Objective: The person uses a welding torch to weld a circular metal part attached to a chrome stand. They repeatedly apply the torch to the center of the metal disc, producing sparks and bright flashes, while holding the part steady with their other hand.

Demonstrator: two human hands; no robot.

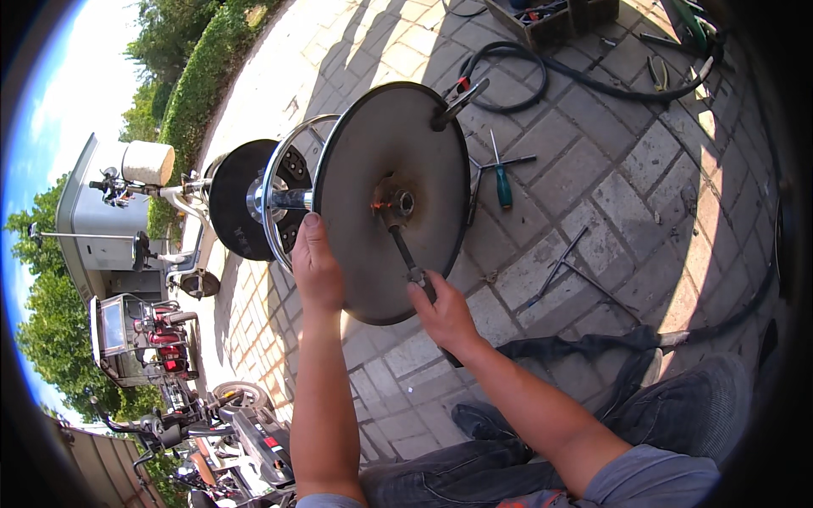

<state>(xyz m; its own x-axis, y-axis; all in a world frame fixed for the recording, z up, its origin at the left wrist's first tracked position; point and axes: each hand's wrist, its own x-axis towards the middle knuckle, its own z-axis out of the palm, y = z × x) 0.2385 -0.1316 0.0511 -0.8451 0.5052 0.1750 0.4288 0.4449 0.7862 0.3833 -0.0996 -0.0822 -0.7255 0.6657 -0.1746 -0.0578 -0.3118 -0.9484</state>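
Tilted up in front of me is a round grey metal disc (356,245) with a dark rim and a rusty-brown patch around a hollow fitting at its centre. Orange-red spots show beside that fitting. Behind the disc are a chrome column (290,199), a chrome ring and a smaller black disc (233,220). A bent metal bar (464,103) juts from the upper right edge. My left hand (318,267) grips the disc's left edge, thumb in front, other fingers hidden. In my right hand (445,311) is a dark-shafted hand tool (401,247), its tip near the fitting.
On the paving lie a green-handled screwdriver (504,184), a three-armed wrench (563,264), pliers (658,74) and a thick black hose (584,80). A wooden toolbox (550,25) stands at the far right. Parked motorbikes (241,440) and a white scooter (190,222) are on the left.
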